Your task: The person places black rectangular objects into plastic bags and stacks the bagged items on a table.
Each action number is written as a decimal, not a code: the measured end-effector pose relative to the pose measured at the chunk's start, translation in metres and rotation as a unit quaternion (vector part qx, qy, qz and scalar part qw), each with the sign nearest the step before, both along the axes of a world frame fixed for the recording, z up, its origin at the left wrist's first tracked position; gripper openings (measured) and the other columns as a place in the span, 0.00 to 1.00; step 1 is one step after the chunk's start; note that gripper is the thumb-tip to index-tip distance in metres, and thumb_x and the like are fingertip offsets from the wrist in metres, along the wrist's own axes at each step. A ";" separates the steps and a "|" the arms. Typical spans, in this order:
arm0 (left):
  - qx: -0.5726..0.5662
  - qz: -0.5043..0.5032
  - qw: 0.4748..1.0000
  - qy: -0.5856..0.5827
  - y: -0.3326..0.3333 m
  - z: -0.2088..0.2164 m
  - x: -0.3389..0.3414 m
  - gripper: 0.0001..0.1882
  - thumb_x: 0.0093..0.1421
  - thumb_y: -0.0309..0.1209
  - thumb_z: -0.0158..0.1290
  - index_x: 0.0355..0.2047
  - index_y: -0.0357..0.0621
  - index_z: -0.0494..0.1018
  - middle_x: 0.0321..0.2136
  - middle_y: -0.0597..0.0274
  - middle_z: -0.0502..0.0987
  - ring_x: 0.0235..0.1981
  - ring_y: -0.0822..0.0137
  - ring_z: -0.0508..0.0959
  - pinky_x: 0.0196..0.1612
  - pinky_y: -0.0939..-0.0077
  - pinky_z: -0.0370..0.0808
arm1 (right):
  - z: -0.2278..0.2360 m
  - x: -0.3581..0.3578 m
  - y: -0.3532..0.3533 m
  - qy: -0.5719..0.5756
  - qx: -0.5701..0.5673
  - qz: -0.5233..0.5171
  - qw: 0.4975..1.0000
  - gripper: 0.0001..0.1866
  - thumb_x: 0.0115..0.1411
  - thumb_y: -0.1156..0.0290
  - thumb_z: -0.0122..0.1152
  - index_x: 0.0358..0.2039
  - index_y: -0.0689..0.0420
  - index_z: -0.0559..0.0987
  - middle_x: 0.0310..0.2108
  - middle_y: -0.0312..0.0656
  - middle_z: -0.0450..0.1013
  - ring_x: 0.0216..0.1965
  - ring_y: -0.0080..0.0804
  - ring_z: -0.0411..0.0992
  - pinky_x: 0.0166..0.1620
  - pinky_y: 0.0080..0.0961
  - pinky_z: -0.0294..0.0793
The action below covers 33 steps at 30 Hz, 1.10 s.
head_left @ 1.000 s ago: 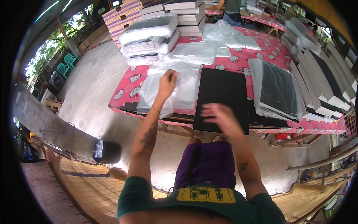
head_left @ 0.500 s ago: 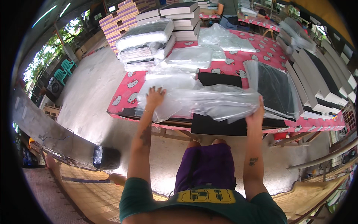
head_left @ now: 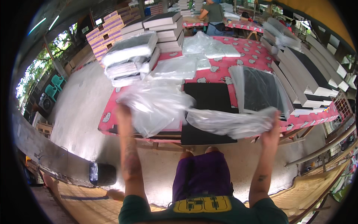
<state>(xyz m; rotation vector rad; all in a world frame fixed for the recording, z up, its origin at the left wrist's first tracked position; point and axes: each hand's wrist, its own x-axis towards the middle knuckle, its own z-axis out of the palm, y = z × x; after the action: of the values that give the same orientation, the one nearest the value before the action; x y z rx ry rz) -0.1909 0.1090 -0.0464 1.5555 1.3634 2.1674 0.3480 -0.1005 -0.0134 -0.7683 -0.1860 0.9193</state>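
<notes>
A clear plastic bag is stretched in the air between my two hands above the near edge of the table. My left hand grips its left end, where the film bunches up and billows. My right hand grips the right end. Under the bag lies a flat black book on the red patterned tablecloth. To the right of it lies another black book inside a clear bag.
Stacks of wrapped and bare books stand at the table's far left, a pile of loose clear bags behind. Long rows of books line the right side. A person works at a far table. Grey concrete floor lies left.
My hands have lifted the bag off the pile and pulled it wide. The right hand moved out to the right, the left end billowed up.
</notes>
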 end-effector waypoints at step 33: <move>-0.013 -0.387 0.822 0.417 -0.153 0.077 0.198 0.07 0.43 0.21 0.57 0.27 0.39 0.75 0.49 0.48 0.65 0.39 0.50 0.74 0.47 0.56 0.70 | 0.048 -0.072 -0.008 -0.398 0.175 0.470 0.768 0.16 0.57 0.75 0.57 0.48 0.56 0.73 0.34 0.38 0.70 0.38 0.26 0.71 0.43 0.27 0.74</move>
<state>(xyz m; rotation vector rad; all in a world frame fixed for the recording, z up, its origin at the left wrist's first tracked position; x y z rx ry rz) 0.0069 -0.0441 0.0304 2.5814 0.6079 0.9826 0.2762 -0.1082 0.0351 -0.6514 -1.5764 1.3773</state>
